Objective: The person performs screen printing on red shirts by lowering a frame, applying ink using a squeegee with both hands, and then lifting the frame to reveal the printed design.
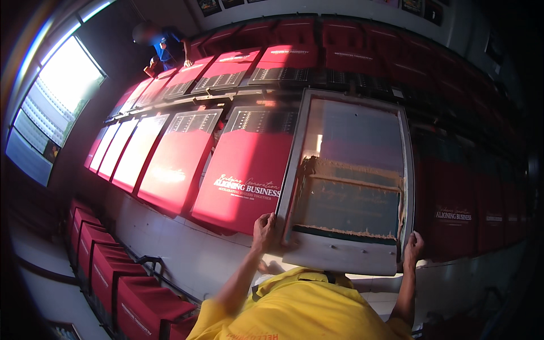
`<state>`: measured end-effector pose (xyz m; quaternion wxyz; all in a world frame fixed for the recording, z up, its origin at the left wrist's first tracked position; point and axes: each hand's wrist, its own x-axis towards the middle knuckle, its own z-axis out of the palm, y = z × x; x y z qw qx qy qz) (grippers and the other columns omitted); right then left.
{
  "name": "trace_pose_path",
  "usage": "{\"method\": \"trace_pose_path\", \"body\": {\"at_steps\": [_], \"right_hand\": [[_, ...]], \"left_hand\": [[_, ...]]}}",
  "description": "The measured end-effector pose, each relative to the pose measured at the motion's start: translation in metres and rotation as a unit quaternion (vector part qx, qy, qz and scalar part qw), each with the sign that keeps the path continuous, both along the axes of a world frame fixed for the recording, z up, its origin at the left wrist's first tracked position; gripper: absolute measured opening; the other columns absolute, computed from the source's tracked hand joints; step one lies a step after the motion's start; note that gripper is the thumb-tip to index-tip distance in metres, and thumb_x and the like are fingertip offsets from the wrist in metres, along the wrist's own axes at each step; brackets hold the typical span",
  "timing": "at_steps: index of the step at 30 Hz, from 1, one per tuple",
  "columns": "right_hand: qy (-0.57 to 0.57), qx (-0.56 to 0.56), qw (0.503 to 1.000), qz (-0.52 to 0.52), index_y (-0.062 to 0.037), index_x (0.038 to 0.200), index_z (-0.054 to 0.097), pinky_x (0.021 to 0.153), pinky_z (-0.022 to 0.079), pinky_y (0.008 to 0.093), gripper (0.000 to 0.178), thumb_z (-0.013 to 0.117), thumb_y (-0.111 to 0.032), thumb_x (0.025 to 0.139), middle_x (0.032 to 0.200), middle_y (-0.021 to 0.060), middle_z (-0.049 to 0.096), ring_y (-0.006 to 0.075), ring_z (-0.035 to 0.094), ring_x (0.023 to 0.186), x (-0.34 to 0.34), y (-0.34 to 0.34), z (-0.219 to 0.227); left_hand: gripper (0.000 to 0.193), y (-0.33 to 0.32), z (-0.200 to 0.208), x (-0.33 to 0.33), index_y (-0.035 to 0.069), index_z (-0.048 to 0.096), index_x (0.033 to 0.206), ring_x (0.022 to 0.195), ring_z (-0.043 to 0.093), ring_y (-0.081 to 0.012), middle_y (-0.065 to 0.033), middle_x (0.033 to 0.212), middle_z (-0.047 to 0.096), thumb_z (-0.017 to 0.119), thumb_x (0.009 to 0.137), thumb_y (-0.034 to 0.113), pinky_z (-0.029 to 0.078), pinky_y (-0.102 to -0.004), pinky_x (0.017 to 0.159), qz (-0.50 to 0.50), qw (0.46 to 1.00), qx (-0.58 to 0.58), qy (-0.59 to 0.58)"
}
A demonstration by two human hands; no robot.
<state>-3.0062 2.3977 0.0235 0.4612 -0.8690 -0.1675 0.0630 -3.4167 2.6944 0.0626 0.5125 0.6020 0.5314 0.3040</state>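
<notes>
A screen-printing frame [356,207] with pale rails and a dark mesh lies in front of me, at a slight tilt. Brownish ink or tape residue lines the edges of its mesh window. My left hand [264,231] is closed on the frame's near left rail. Around the near right rail, the fingers of my right hand [415,245] are curled. A pale board [340,256] sticks out at the frame's near end, close to my yellow shirt. Just left of the frame lies a red cloth panel [238,170] with white and gold print, on a dark board. Whatever is under the frame is mostly hidden.
Rows of red cloth pieces on boards run left, right and behind the frame; a shaded printed piece [453,212] is at the right. Lower left, more red cloths [144,306] hang on a rack. A person in blue [164,48] stands far left near a bright window [59,93].
</notes>
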Motion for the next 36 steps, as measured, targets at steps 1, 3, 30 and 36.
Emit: {"method": "trace_pose_path", "body": {"at_steps": [1,3,30,36], "right_hand": [[0.0,-0.001,1.0,0.0,0.0093,0.114,0.064,0.095,0.046,0.0343,0.033,0.054,-0.016,0.096,0.109,0.0192,0.069,0.0251,0.064,0.103,-0.013,0.007,0.002],[0.003,0.025,1.0,0.006,0.0085,0.114,0.064,0.095,0.046,0.0342,0.032,0.055,-0.016,0.096,0.109,0.019,0.068,0.025,0.064,0.103,-0.043,0.029,-0.007],[-0.011,0.028,1.0,0.007,0.0011,0.117,0.057,0.097,0.045,0.0353,0.025,0.056,-0.015,0.098,0.117,0.0156,0.056,0.0259,0.056,0.11,-0.274,0.217,-0.063],[0.016,0.004,1.0,0.009,0.0013,0.117,0.057,0.096,0.046,0.0368,0.025,0.056,-0.014,0.097,0.119,0.0171,0.055,0.0287,0.056,0.11,-0.279,0.224,-0.05]], "left_hand": [[0.046,0.008,0.002,-0.013,-0.006,0.065,0.099,0.075,0.05,-0.0078,0.0,0.078,0.06,0.054,0.1,0.039,0.043,-0.0279,0.066,0.0,1.0,0.0,-0.005],[0.044,0.023,0.01,-0.04,-0.006,0.065,0.098,0.072,0.049,-0.0069,0.0008,0.076,0.059,0.054,0.1,0.037,0.043,-0.0272,0.064,0.014,1.0,-0.002,0.013],[0.037,0.234,-0.04,-0.291,-0.008,0.068,0.091,0.071,0.064,-0.0167,-0.0131,0.075,0.069,0.057,0.097,0.027,0.049,-0.0335,0.067,-0.021,0.998,0.052,0.02],[0.035,0.236,-0.059,-0.298,-0.005,0.069,0.087,0.068,0.065,-0.0207,-0.0146,0.075,0.07,0.055,0.095,0.026,0.05,-0.0358,0.066,0.005,0.989,0.133,0.063]]}}
